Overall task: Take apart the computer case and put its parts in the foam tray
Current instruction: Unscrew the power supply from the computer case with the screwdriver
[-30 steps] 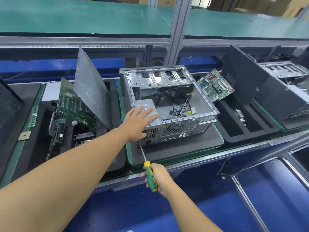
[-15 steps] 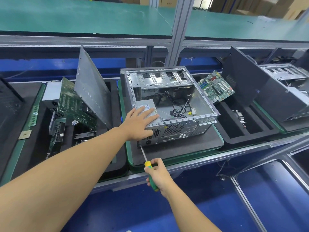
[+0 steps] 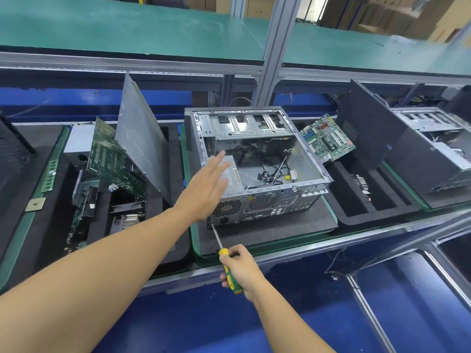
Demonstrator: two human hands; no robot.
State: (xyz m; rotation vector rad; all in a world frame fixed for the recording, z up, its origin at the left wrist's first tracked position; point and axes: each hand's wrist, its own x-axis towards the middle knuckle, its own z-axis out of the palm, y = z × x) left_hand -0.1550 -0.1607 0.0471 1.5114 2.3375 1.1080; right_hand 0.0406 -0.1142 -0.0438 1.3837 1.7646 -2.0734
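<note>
At the left of the frame the black foam tray point(image 3: 173, 154) already holds parts: a memory stick point(image 3: 50, 176) lies at its left edge, a green circuit board point(image 3: 109, 159) stands tilted, and a grey metal side panel point(image 3: 142, 143) leans just right of the board.

My left hand point(image 3: 206, 186) reaches across from the lower left, its fingers point(image 3: 216, 164) straight and loosely together, holding nothing. It is over the silver power supply point(image 3: 233, 175) in the near-left corner of the computer case point(image 3: 257, 154). The hand is blurred, and I cannot tell whether it touches the supply.

The case lies open side up on a dark mat in the middle of the frame, on the bench point(image 3: 331, 242), with loose cables on its floor.

Below it, my right hand point(image 3: 242, 270) grips the yellow-and-green handle of a screwdriver point(image 3: 230, 273), fingers curled round it. The shaft points up and left, with the tip at the lower left corner of the case's rear face.

To the right, a motherboard point(image 3: 327, 138) stands tilted just beside the case, above a second foam tray point(image 3: 367, 200).
</note>
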